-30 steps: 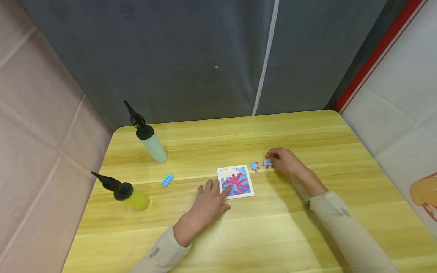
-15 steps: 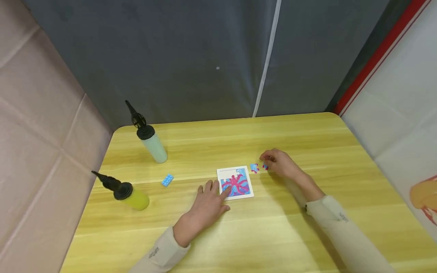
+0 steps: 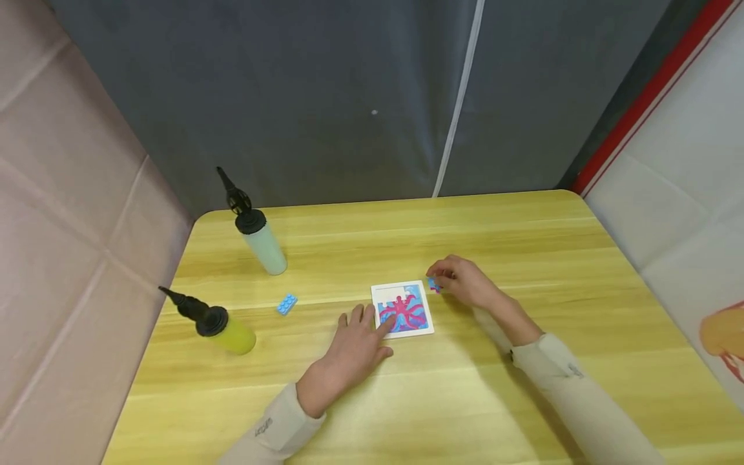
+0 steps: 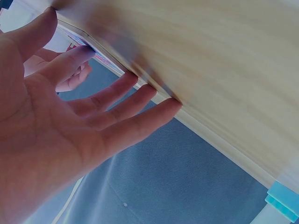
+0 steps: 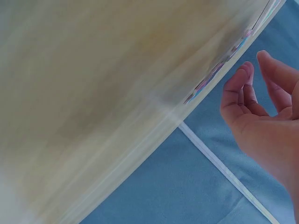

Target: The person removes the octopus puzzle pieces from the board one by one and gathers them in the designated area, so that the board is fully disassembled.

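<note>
My left hand (image 3: 353,345) rests beside a white-framed puzzle board (image 3: 409,334) with a pink octopus picture; its index finger lies on the picture's lower left. In the left wrist view its fingers are spread, their tips at the board and tabletop. The board's upper left shows bare backing. My right hand (image 3: 465,281) hovers just right of the board, fingers bent and thumb apart, nothing between them in the right wrist view. Below it a blue-and-pink puzzle piece (image 3: 433,285) lies on the table. Another piece (image 5: 204,85) shows in the right wrist view, hidden by the hand from the head.
A light blue toy brick (image 3: 287,304) lies left of the board. Two bottles with black nozzle tops, one pale green (image 3: 267,250) and one yellow (image 3: 236,336), stand at the table's left. A grey curtain (image 3: 325,129) hangs behind the table.
My right hand has moved left over the loose puzzle pieces, toward the board, covering the right-hand piece. My left hand has stayed in place on the board.
</note>
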